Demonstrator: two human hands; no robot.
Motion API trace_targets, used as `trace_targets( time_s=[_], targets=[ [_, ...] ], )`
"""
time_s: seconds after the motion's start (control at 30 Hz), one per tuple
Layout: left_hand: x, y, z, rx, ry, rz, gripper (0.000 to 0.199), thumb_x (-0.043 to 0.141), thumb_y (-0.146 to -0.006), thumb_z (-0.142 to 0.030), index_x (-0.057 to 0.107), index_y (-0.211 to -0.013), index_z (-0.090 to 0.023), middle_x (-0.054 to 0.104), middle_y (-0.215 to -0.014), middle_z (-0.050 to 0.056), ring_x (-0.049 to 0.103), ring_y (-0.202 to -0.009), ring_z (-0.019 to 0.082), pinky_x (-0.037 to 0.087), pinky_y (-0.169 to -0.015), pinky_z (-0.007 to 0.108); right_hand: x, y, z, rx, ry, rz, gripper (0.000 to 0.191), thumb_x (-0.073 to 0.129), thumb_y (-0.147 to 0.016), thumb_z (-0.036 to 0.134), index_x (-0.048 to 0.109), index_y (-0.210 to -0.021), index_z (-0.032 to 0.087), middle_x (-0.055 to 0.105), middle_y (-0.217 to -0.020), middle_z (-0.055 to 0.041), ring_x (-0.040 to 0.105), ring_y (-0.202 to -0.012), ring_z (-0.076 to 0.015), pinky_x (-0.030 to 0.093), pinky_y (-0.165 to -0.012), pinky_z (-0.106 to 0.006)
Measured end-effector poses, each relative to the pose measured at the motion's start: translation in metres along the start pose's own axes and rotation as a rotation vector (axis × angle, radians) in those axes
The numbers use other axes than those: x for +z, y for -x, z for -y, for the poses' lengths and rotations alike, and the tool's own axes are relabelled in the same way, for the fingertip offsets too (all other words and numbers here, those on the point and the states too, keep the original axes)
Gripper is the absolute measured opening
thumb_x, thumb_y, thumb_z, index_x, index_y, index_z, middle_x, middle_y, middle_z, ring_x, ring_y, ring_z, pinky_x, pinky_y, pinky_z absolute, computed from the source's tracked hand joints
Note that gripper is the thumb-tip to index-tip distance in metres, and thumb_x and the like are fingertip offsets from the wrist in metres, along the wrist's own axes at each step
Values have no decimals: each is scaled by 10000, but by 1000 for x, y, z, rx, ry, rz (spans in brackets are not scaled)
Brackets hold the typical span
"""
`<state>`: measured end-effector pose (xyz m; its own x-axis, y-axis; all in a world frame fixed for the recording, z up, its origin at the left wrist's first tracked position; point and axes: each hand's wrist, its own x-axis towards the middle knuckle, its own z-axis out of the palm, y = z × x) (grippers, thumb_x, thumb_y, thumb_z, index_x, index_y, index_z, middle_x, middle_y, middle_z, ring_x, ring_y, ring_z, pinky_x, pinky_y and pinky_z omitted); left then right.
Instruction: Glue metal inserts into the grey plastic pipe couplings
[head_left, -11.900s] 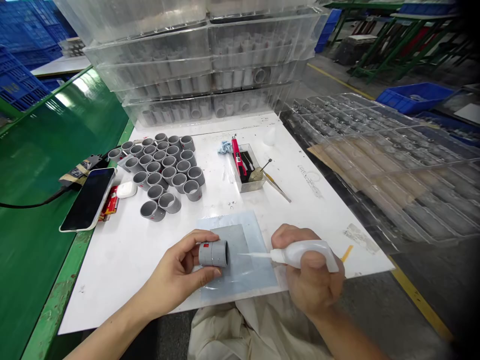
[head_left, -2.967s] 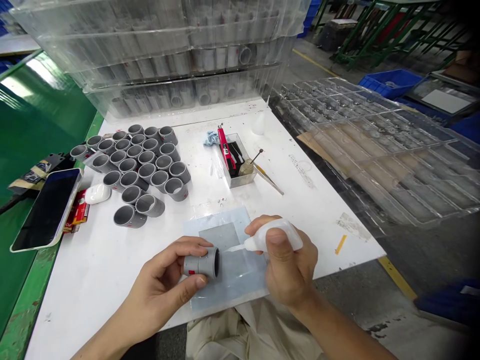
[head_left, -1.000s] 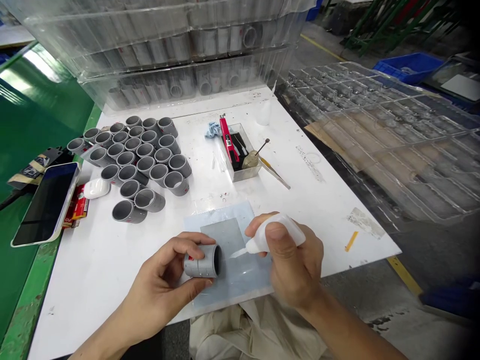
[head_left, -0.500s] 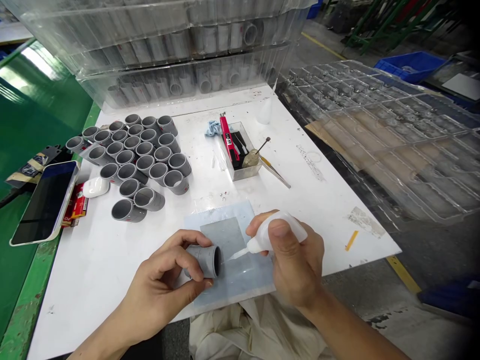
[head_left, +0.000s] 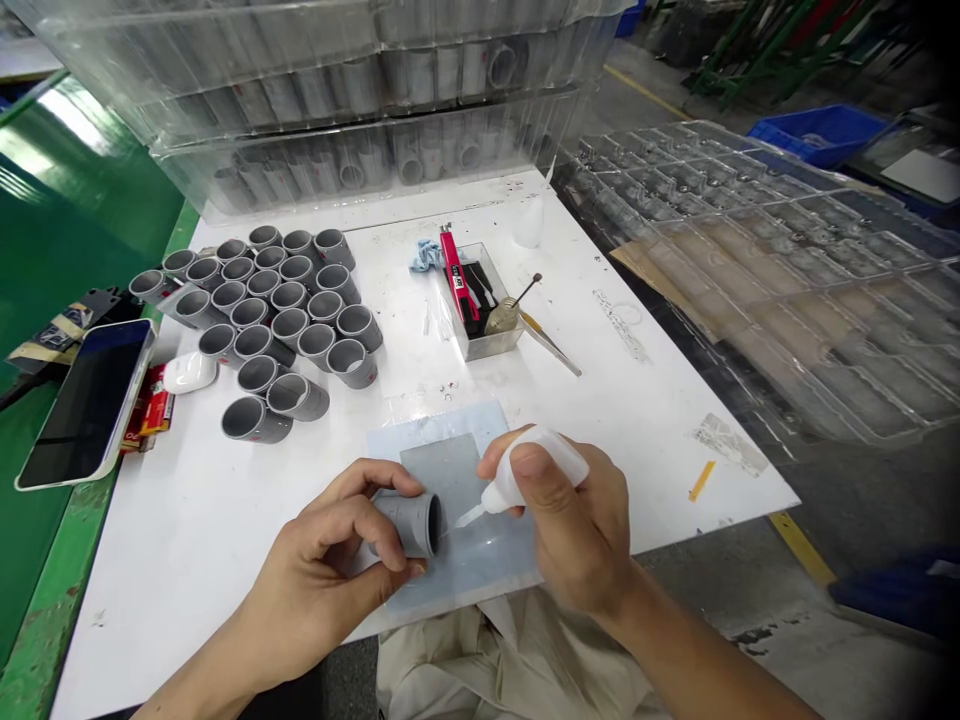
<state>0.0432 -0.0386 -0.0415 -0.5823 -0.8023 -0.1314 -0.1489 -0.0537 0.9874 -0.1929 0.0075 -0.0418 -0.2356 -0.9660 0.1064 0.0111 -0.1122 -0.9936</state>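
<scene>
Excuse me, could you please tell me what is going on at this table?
Someone's left hand holds a gray tube on its side, open end toward the right hand. That hand grips a white bottle, its thin nozzle aimed at the opening; whether it touches is too fine to tell. Both are above a blue sheet. More gray tubes stand grouped on the white table, near a clear box.

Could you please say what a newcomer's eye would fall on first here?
Probably the front centre, where the left hand holds a gray tube and the right hand grips a white bottle, its nozzle pointed toward the tube's opening. Next, likely the cluster of gray tubes on the left of the white table, and the red tool on a small clear box.
</scene>
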Motion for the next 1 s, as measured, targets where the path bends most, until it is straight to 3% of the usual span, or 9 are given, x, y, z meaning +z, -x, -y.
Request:
trace_targets(
  time_s=[0.33,0.67,0.77,1.0],
  targets=[
    [1,1,-2,-16,-6,-21,235,816,-875,-49,723,-767,-236,662,-1286,62,630,-1087,193,490,-770,222,2,-2,0,-79,78,-83,465,582,-1134,547,722,-843,214,557,-632,26,520,-598,-141,391,-556,-274],
    [0,1,0,-32,4,-15,216,841,-871,-93,726,-769,-244,666,-1287,52,629,-1036,187,465,-707,222,2,-3,0,-97,79,-102,452,590,-1131,548,725,-852,218,580,-681,24,540,-635,-141,422,-587,-269],
    [0,1,0,-44,21,-17,214,843,-870,-97,728,-765,-244,665,-1286,60,618,-1127,218,484,-755,239,1,-2,-1,-76,81,-87,484,589,-1125,564,697,-813,210,550,-650,21,514,-617,-146,406,-570,-273],
    [2,0,-1,-70,51,-41,199,853,-853,-112,736,-755,-239,668,-1285,81,625,-1092,216,486,-746,234,2,-3,-1,-10,-23,-97,461,623,-1096,594,773,-861,227,577,-648,19,533,-601,-140,428,-558,-253]
  ],
)
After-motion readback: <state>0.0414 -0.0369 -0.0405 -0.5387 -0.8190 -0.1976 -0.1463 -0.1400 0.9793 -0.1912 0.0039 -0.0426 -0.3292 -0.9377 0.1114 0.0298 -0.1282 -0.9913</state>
